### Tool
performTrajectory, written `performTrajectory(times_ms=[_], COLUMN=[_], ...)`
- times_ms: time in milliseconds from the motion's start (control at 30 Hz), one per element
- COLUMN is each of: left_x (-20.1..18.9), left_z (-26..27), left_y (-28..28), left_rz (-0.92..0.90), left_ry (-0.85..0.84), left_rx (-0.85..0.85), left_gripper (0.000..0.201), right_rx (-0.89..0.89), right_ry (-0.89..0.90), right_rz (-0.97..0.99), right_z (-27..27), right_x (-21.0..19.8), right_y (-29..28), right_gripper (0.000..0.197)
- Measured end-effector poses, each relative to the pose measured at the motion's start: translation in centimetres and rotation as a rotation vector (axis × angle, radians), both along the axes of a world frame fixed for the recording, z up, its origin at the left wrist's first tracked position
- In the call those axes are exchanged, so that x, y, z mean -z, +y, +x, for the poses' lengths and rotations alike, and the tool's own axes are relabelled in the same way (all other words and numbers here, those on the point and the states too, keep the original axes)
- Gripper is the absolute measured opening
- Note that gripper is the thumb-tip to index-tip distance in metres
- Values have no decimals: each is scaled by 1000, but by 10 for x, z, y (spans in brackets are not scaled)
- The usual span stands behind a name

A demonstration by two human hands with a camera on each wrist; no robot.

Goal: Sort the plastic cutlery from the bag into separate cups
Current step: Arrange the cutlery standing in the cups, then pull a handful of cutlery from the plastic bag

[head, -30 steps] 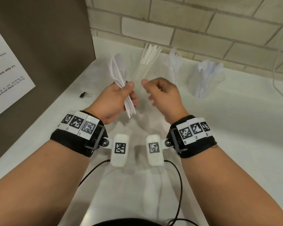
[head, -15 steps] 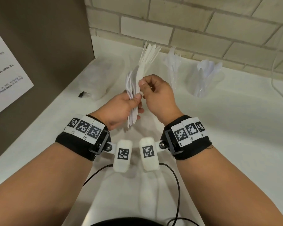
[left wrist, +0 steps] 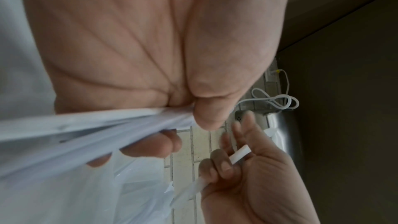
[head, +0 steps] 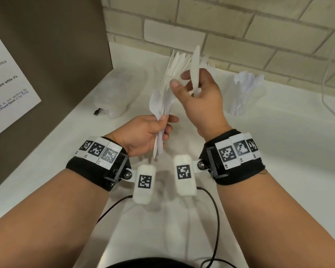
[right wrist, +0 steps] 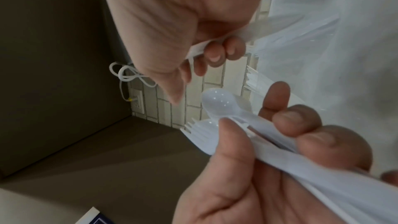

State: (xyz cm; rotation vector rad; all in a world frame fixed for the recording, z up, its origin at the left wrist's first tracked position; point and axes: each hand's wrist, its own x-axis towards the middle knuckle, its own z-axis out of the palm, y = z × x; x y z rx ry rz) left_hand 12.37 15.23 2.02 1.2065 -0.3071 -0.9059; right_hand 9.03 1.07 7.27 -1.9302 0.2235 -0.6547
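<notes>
My left hand [head: 163, 125] grips a bundle of white plastic cutlery [head: 160, 111] by the handles; a spoon [right wrist: 217, 101] and a fork [right wrist: 198, 132] stick out of it. To the right and higher, my right hand [head: 190, 88] holds a single white knife [head: 195, 70] upright, its handle [left wrist: 240, 153] between curled fingers. Behind the hands stand three clear cups: one with knives [head: 177, 60], one with forks [head: 209, 64], largely hidden by my right hand, and one with spoons [head: 240, 97] at the right.
A crumpled clear bag [head: 120, 93] lies on the white counter [head: 278, 151] at the left, a small black clip [head: 97, 111] beside it. A dark panel with a white notice [head: 8, 84] bounds the left. A brick wall [head: 240, 26] stands behind. A white cable [head: 329, 97] hangs at the right.
My right hand has drawn one knife out of the bundle and lifted it up and to the right. My left hand has dropped a little toward me with the rest.
</notes>
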Motion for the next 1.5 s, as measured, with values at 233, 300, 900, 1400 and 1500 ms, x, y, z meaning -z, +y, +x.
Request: performTrajectory(times_ms=[233,300,900,1400,1500], left_x=[-1,0,7,13,18], left_z=[-3,-4,6,49,52], left_y=[1,1,3,7,11], left_rz=[64,98,281,87,25], left_ry=[-82,-127,-117,101,142], left_rx=[12,13,-55,-192,-169], left_gripper=[23,23,13,15,14], right_rx=[-174,-175,-28,1,0], right_ry=[252,244,89,-128,14], right_rz=[-211,-177,385,103,98], right_z=[1,0,35,198,209], right_x=[-2,-4,-31,-3,15], right_y=[0,-1,-28,-48,-52], right_gripper=[28,16,8,14,12])
